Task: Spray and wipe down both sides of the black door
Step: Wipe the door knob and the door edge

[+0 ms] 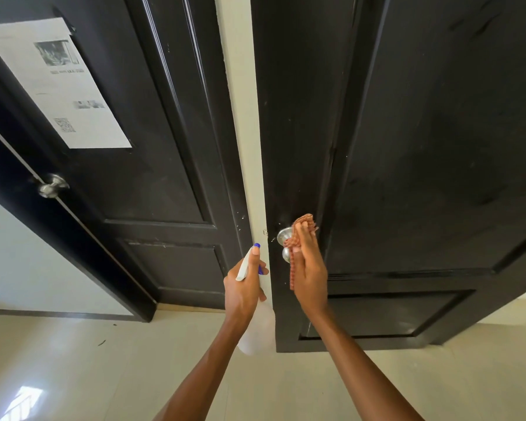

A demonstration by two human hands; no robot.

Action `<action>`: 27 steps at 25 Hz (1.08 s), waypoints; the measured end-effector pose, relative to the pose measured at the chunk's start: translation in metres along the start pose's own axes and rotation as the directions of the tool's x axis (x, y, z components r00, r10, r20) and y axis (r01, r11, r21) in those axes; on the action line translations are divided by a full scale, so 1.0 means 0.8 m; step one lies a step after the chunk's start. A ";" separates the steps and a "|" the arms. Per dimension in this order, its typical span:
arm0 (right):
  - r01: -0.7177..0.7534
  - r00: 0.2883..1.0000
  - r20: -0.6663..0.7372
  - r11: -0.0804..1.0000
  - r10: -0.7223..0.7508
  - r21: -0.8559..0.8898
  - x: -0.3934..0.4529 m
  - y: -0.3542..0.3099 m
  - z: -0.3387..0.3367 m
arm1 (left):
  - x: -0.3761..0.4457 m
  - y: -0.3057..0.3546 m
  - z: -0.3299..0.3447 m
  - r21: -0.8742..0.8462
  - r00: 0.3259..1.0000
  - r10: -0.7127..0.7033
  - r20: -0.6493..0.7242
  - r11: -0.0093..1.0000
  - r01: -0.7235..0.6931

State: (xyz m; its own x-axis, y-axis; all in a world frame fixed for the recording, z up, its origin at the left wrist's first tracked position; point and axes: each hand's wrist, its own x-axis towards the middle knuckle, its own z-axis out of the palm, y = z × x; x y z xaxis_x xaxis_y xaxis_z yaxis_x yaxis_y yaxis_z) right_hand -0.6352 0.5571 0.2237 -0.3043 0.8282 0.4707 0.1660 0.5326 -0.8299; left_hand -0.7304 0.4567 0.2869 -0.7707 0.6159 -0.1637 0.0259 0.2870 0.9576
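Door (422, 147) – right hand (308, 268) presses cloth (304, 221) on knob (284, 237)

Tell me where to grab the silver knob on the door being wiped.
Grip the round head of the silver knob, reaching straight at the door face. It juts out near the left edge; the right hand and orange cloth cover its right side.

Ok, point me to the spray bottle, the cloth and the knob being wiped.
spray bottle (257, 329): head view, on its translucent body below the left hand.
cloth (305, 221): head view, on its bunched top.
knob (284, 235): head view, on its metal rose.
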 end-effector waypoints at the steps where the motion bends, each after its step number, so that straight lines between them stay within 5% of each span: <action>1: 0.051 0.999 0.020 0.992 -0.049 -0.116 -0.001 0.006 0.010 | -0.001 -0.004 -0.004 -0.010 1.000 0.003 -0.007 1.000 -0.004; 6: 0.356 0.934 0.218 0.680 -0.284 -0.641 0.010 0.025 0.027 | -0.001 -0.024 -0.016 -0.009 1.000 -0.013 -0.023 1.000 0.012; 11: 0.667 0.744 0.578 0.402 -0.335 -0.627 0.035 0.018 0.009 | -0.006 -0.019 -0.021 0.015 1.000 -0.015 0.010 1.000 0.015; 14: 0.662 0.749 0.548 0.420 -0.371 -0.621 0.041 0.022 -0.006 | -0.010 -0.015 -0.024 0.013 0.999 0.007 0.040 1.000 -0.008; 17: 0.420 0.907 0.259 0.684 -0.331 -0.596 0.018 0.030 -0.008 | -0.014 -0.015 -0.026 0.011 0.999 0.005 0.051 1.000 -0.006; 19: 0.005 0.998 -0.062 0.948 -0.026 -0.318 -0.003 0.020 0.010 | -0.016 -0.017 -0.030 -0.016 0.999 0.016 0.044 1.000 -0.015; 20: -0.219 0.966 -0.154 0.974 0.207 -0.065 -0.008 0.011 0.020 | -0.018 -0.019 -0.032 -0.022 0.999 0.026 0.038 0.999 -0.025; 22: -0.486 0.793 -0.128 0.745 0.596 0.457 -0.006 -0.007 0.032 | -0.020 -0.023 -0.034 -0.020 0.999 0.036 0.029 0.999 -0.035; 24: -0.497 0.646 0.008 0.413 0.763 0.763 0.000 -0.019 0.037 | -0.022 -0.024 -0.036 -0.009 0.999 0.029 0.028 1.000 -0.029; 25: -0.473 0.619 0.039 0.333 0.785 0.816 0.000 -0.023 0.039 | -0.024 -0.023 -0.036 -0.004 0.999 0.024 0.030 1.000 -0.024; 27: -0.436 0.644 -0.014 0.383 0.765 0.815 0.002 -0.029 0.048 | -0.026 -0.020 -0.039 -0.004 0.999 0.031 0.041 1.000 -0.031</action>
State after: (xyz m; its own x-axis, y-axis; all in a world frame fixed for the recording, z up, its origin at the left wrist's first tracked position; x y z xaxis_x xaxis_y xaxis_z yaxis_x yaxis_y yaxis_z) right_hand -0.6752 0.5393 0.2320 -0.0557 0.9434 -0.3269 -0.5681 -0.2992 -0.7667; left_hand -0.7348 0.4160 0.2821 -0.7427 0.6541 -0.1434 0.0475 0.2651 0.9631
